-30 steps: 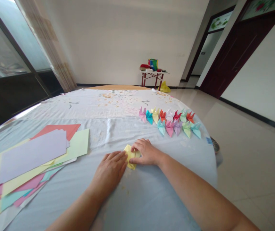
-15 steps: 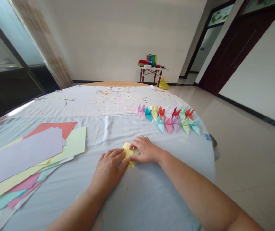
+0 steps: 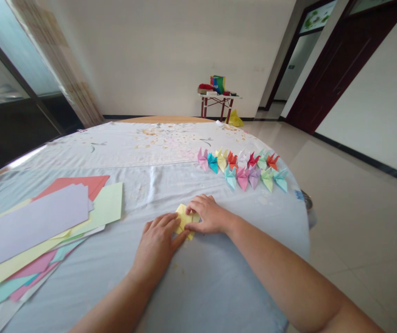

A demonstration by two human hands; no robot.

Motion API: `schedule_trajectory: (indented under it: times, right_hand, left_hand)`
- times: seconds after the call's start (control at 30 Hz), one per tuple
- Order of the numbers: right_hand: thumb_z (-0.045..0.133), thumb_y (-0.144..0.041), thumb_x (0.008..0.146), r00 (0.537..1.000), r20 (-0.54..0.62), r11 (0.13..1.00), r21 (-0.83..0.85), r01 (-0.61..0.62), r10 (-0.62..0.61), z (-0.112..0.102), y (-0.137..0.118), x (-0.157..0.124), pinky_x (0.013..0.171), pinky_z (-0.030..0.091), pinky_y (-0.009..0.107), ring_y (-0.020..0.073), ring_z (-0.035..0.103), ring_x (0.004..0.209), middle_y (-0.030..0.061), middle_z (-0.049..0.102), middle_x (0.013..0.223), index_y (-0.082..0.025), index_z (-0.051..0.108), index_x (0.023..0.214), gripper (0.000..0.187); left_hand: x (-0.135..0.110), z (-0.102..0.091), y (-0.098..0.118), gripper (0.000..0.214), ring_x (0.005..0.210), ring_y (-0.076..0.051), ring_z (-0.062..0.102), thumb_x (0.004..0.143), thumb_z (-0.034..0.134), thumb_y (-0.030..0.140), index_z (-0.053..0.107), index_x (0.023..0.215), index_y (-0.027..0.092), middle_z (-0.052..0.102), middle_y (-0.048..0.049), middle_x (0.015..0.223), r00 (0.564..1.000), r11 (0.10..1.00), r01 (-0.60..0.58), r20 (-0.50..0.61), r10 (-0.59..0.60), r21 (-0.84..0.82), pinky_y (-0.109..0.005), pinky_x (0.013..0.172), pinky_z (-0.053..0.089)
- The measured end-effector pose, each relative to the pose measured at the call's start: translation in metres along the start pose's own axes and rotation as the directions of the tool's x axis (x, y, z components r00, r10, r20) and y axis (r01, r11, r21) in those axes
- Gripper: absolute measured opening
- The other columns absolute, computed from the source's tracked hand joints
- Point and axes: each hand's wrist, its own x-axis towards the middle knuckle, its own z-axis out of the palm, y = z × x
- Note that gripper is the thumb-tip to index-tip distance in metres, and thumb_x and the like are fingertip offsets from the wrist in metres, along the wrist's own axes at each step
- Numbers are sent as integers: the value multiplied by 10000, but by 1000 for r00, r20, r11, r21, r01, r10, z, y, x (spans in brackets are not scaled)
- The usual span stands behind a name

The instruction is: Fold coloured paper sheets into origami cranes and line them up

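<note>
A small piece of folded yellow paper [image 3: 182,217] lies on the pale blue tablecloth [image 3: 139,189], partly hidden by both hands. My left hand [image 3: 157,240] presses against its left side, fingers flat and thumb reaching under its lower edge. My right hand [image 3: 207,215] rests on its right part, with the fingers curled over the fold. Farther up, two rows of several multicoloured origami cranes [image 3: 242,171] stand on the cloth. Loose sheets of coloured paper [image 3: 35,226] lie in an overlapping pile left of my left hand.
The round table's cloth ends at a curved edge on the right, where a metal bowl [image 3: 307,201] shows just beyond it. A small red-legged table [image 3: 215,98] holding assorted items stands by the far wall, with a yellow bag [image 3: 235,119] beside it.
The whole view has drifted slightly, with the table shifting left and up. My hands have closed in a little around the yellow paper, and my left thumb now reaches its lower edge.
</note>
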Motion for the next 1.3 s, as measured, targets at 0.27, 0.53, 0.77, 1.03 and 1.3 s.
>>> schedule_trajectory:
  times: [0.27, 0.53, 0.77, 1.03, 1.3]
  right_hand:
    - [635, -495, 672, 1000, -1, 1000, -8, -2, 2, 0, -1, 0, 792, 325, 331, 199, 463, 914, 35, 550, 922, -201, 547, 917, 392]
    - [653, -481, 659, 1000, 3, 1000, -1, -13, 13, 1, -1, 1, 790, 319, 329, 198, 461, 910, 35, 547, 920, -203, 550, 918, 394]
    - [638, -495, 667, 1000, -4, 1000, -4, -10, 10, 1, 0, 0, 794, 320, 333, 202, 462, 922, 36, 552, 931, -205, 550, 916, 392]
    - [642, -488, 666, 1000, 4, 1000, 14, -15, 15, 0, 0, 1, 799, 322, 334, 200, 464, 917, 33, 553, 927, -207, 555, 917, 387]
    - [645, -480, 665, 1000, 4, 1000, 12, -14, 14, 0, -1, 0, 796, 326, 334, 202, 465, 914, 33, 553, 926, -206, 555, 918, 384]
  left_hand:
    - [-2, -4, 6, 263, 1068, -220, 498, 826, 463, 413, 584, 992, 249, 587, -26, 1149, 1000, 997, -3, 2, 3, 79, -357, 838, 367]
    - [-4, 2, 10, 419, 1031, -237, 500, 776, 491, 512, 551, 1054, 205, 591, -60, 1111, 1000, 989, -5, -22, 8, 149, -372, 841, 356]
    - [-4, -7, 1, 335, 1105, -226, 453, 840, 399, 457, 549, 1062, 255, 559, -34, 1168, 997, 997, -56, 58, 53, 46, -382, 871, 341]
    - [-3, -3, 1, 264, 1049, -222, 477, 835, 423, 396, 540, 1025, 254, 557, -32, 1137, 1000, 1000, -22, 14, 22, 16, -384, 837, 354]
    - [-3, -4, 3, 262, 1061, -222, 477, 840, 421, 395, 551, 1017, 253, 561, -32, 1143, 999, 999, -39, 7, 39, 31, -382, 842, 359]
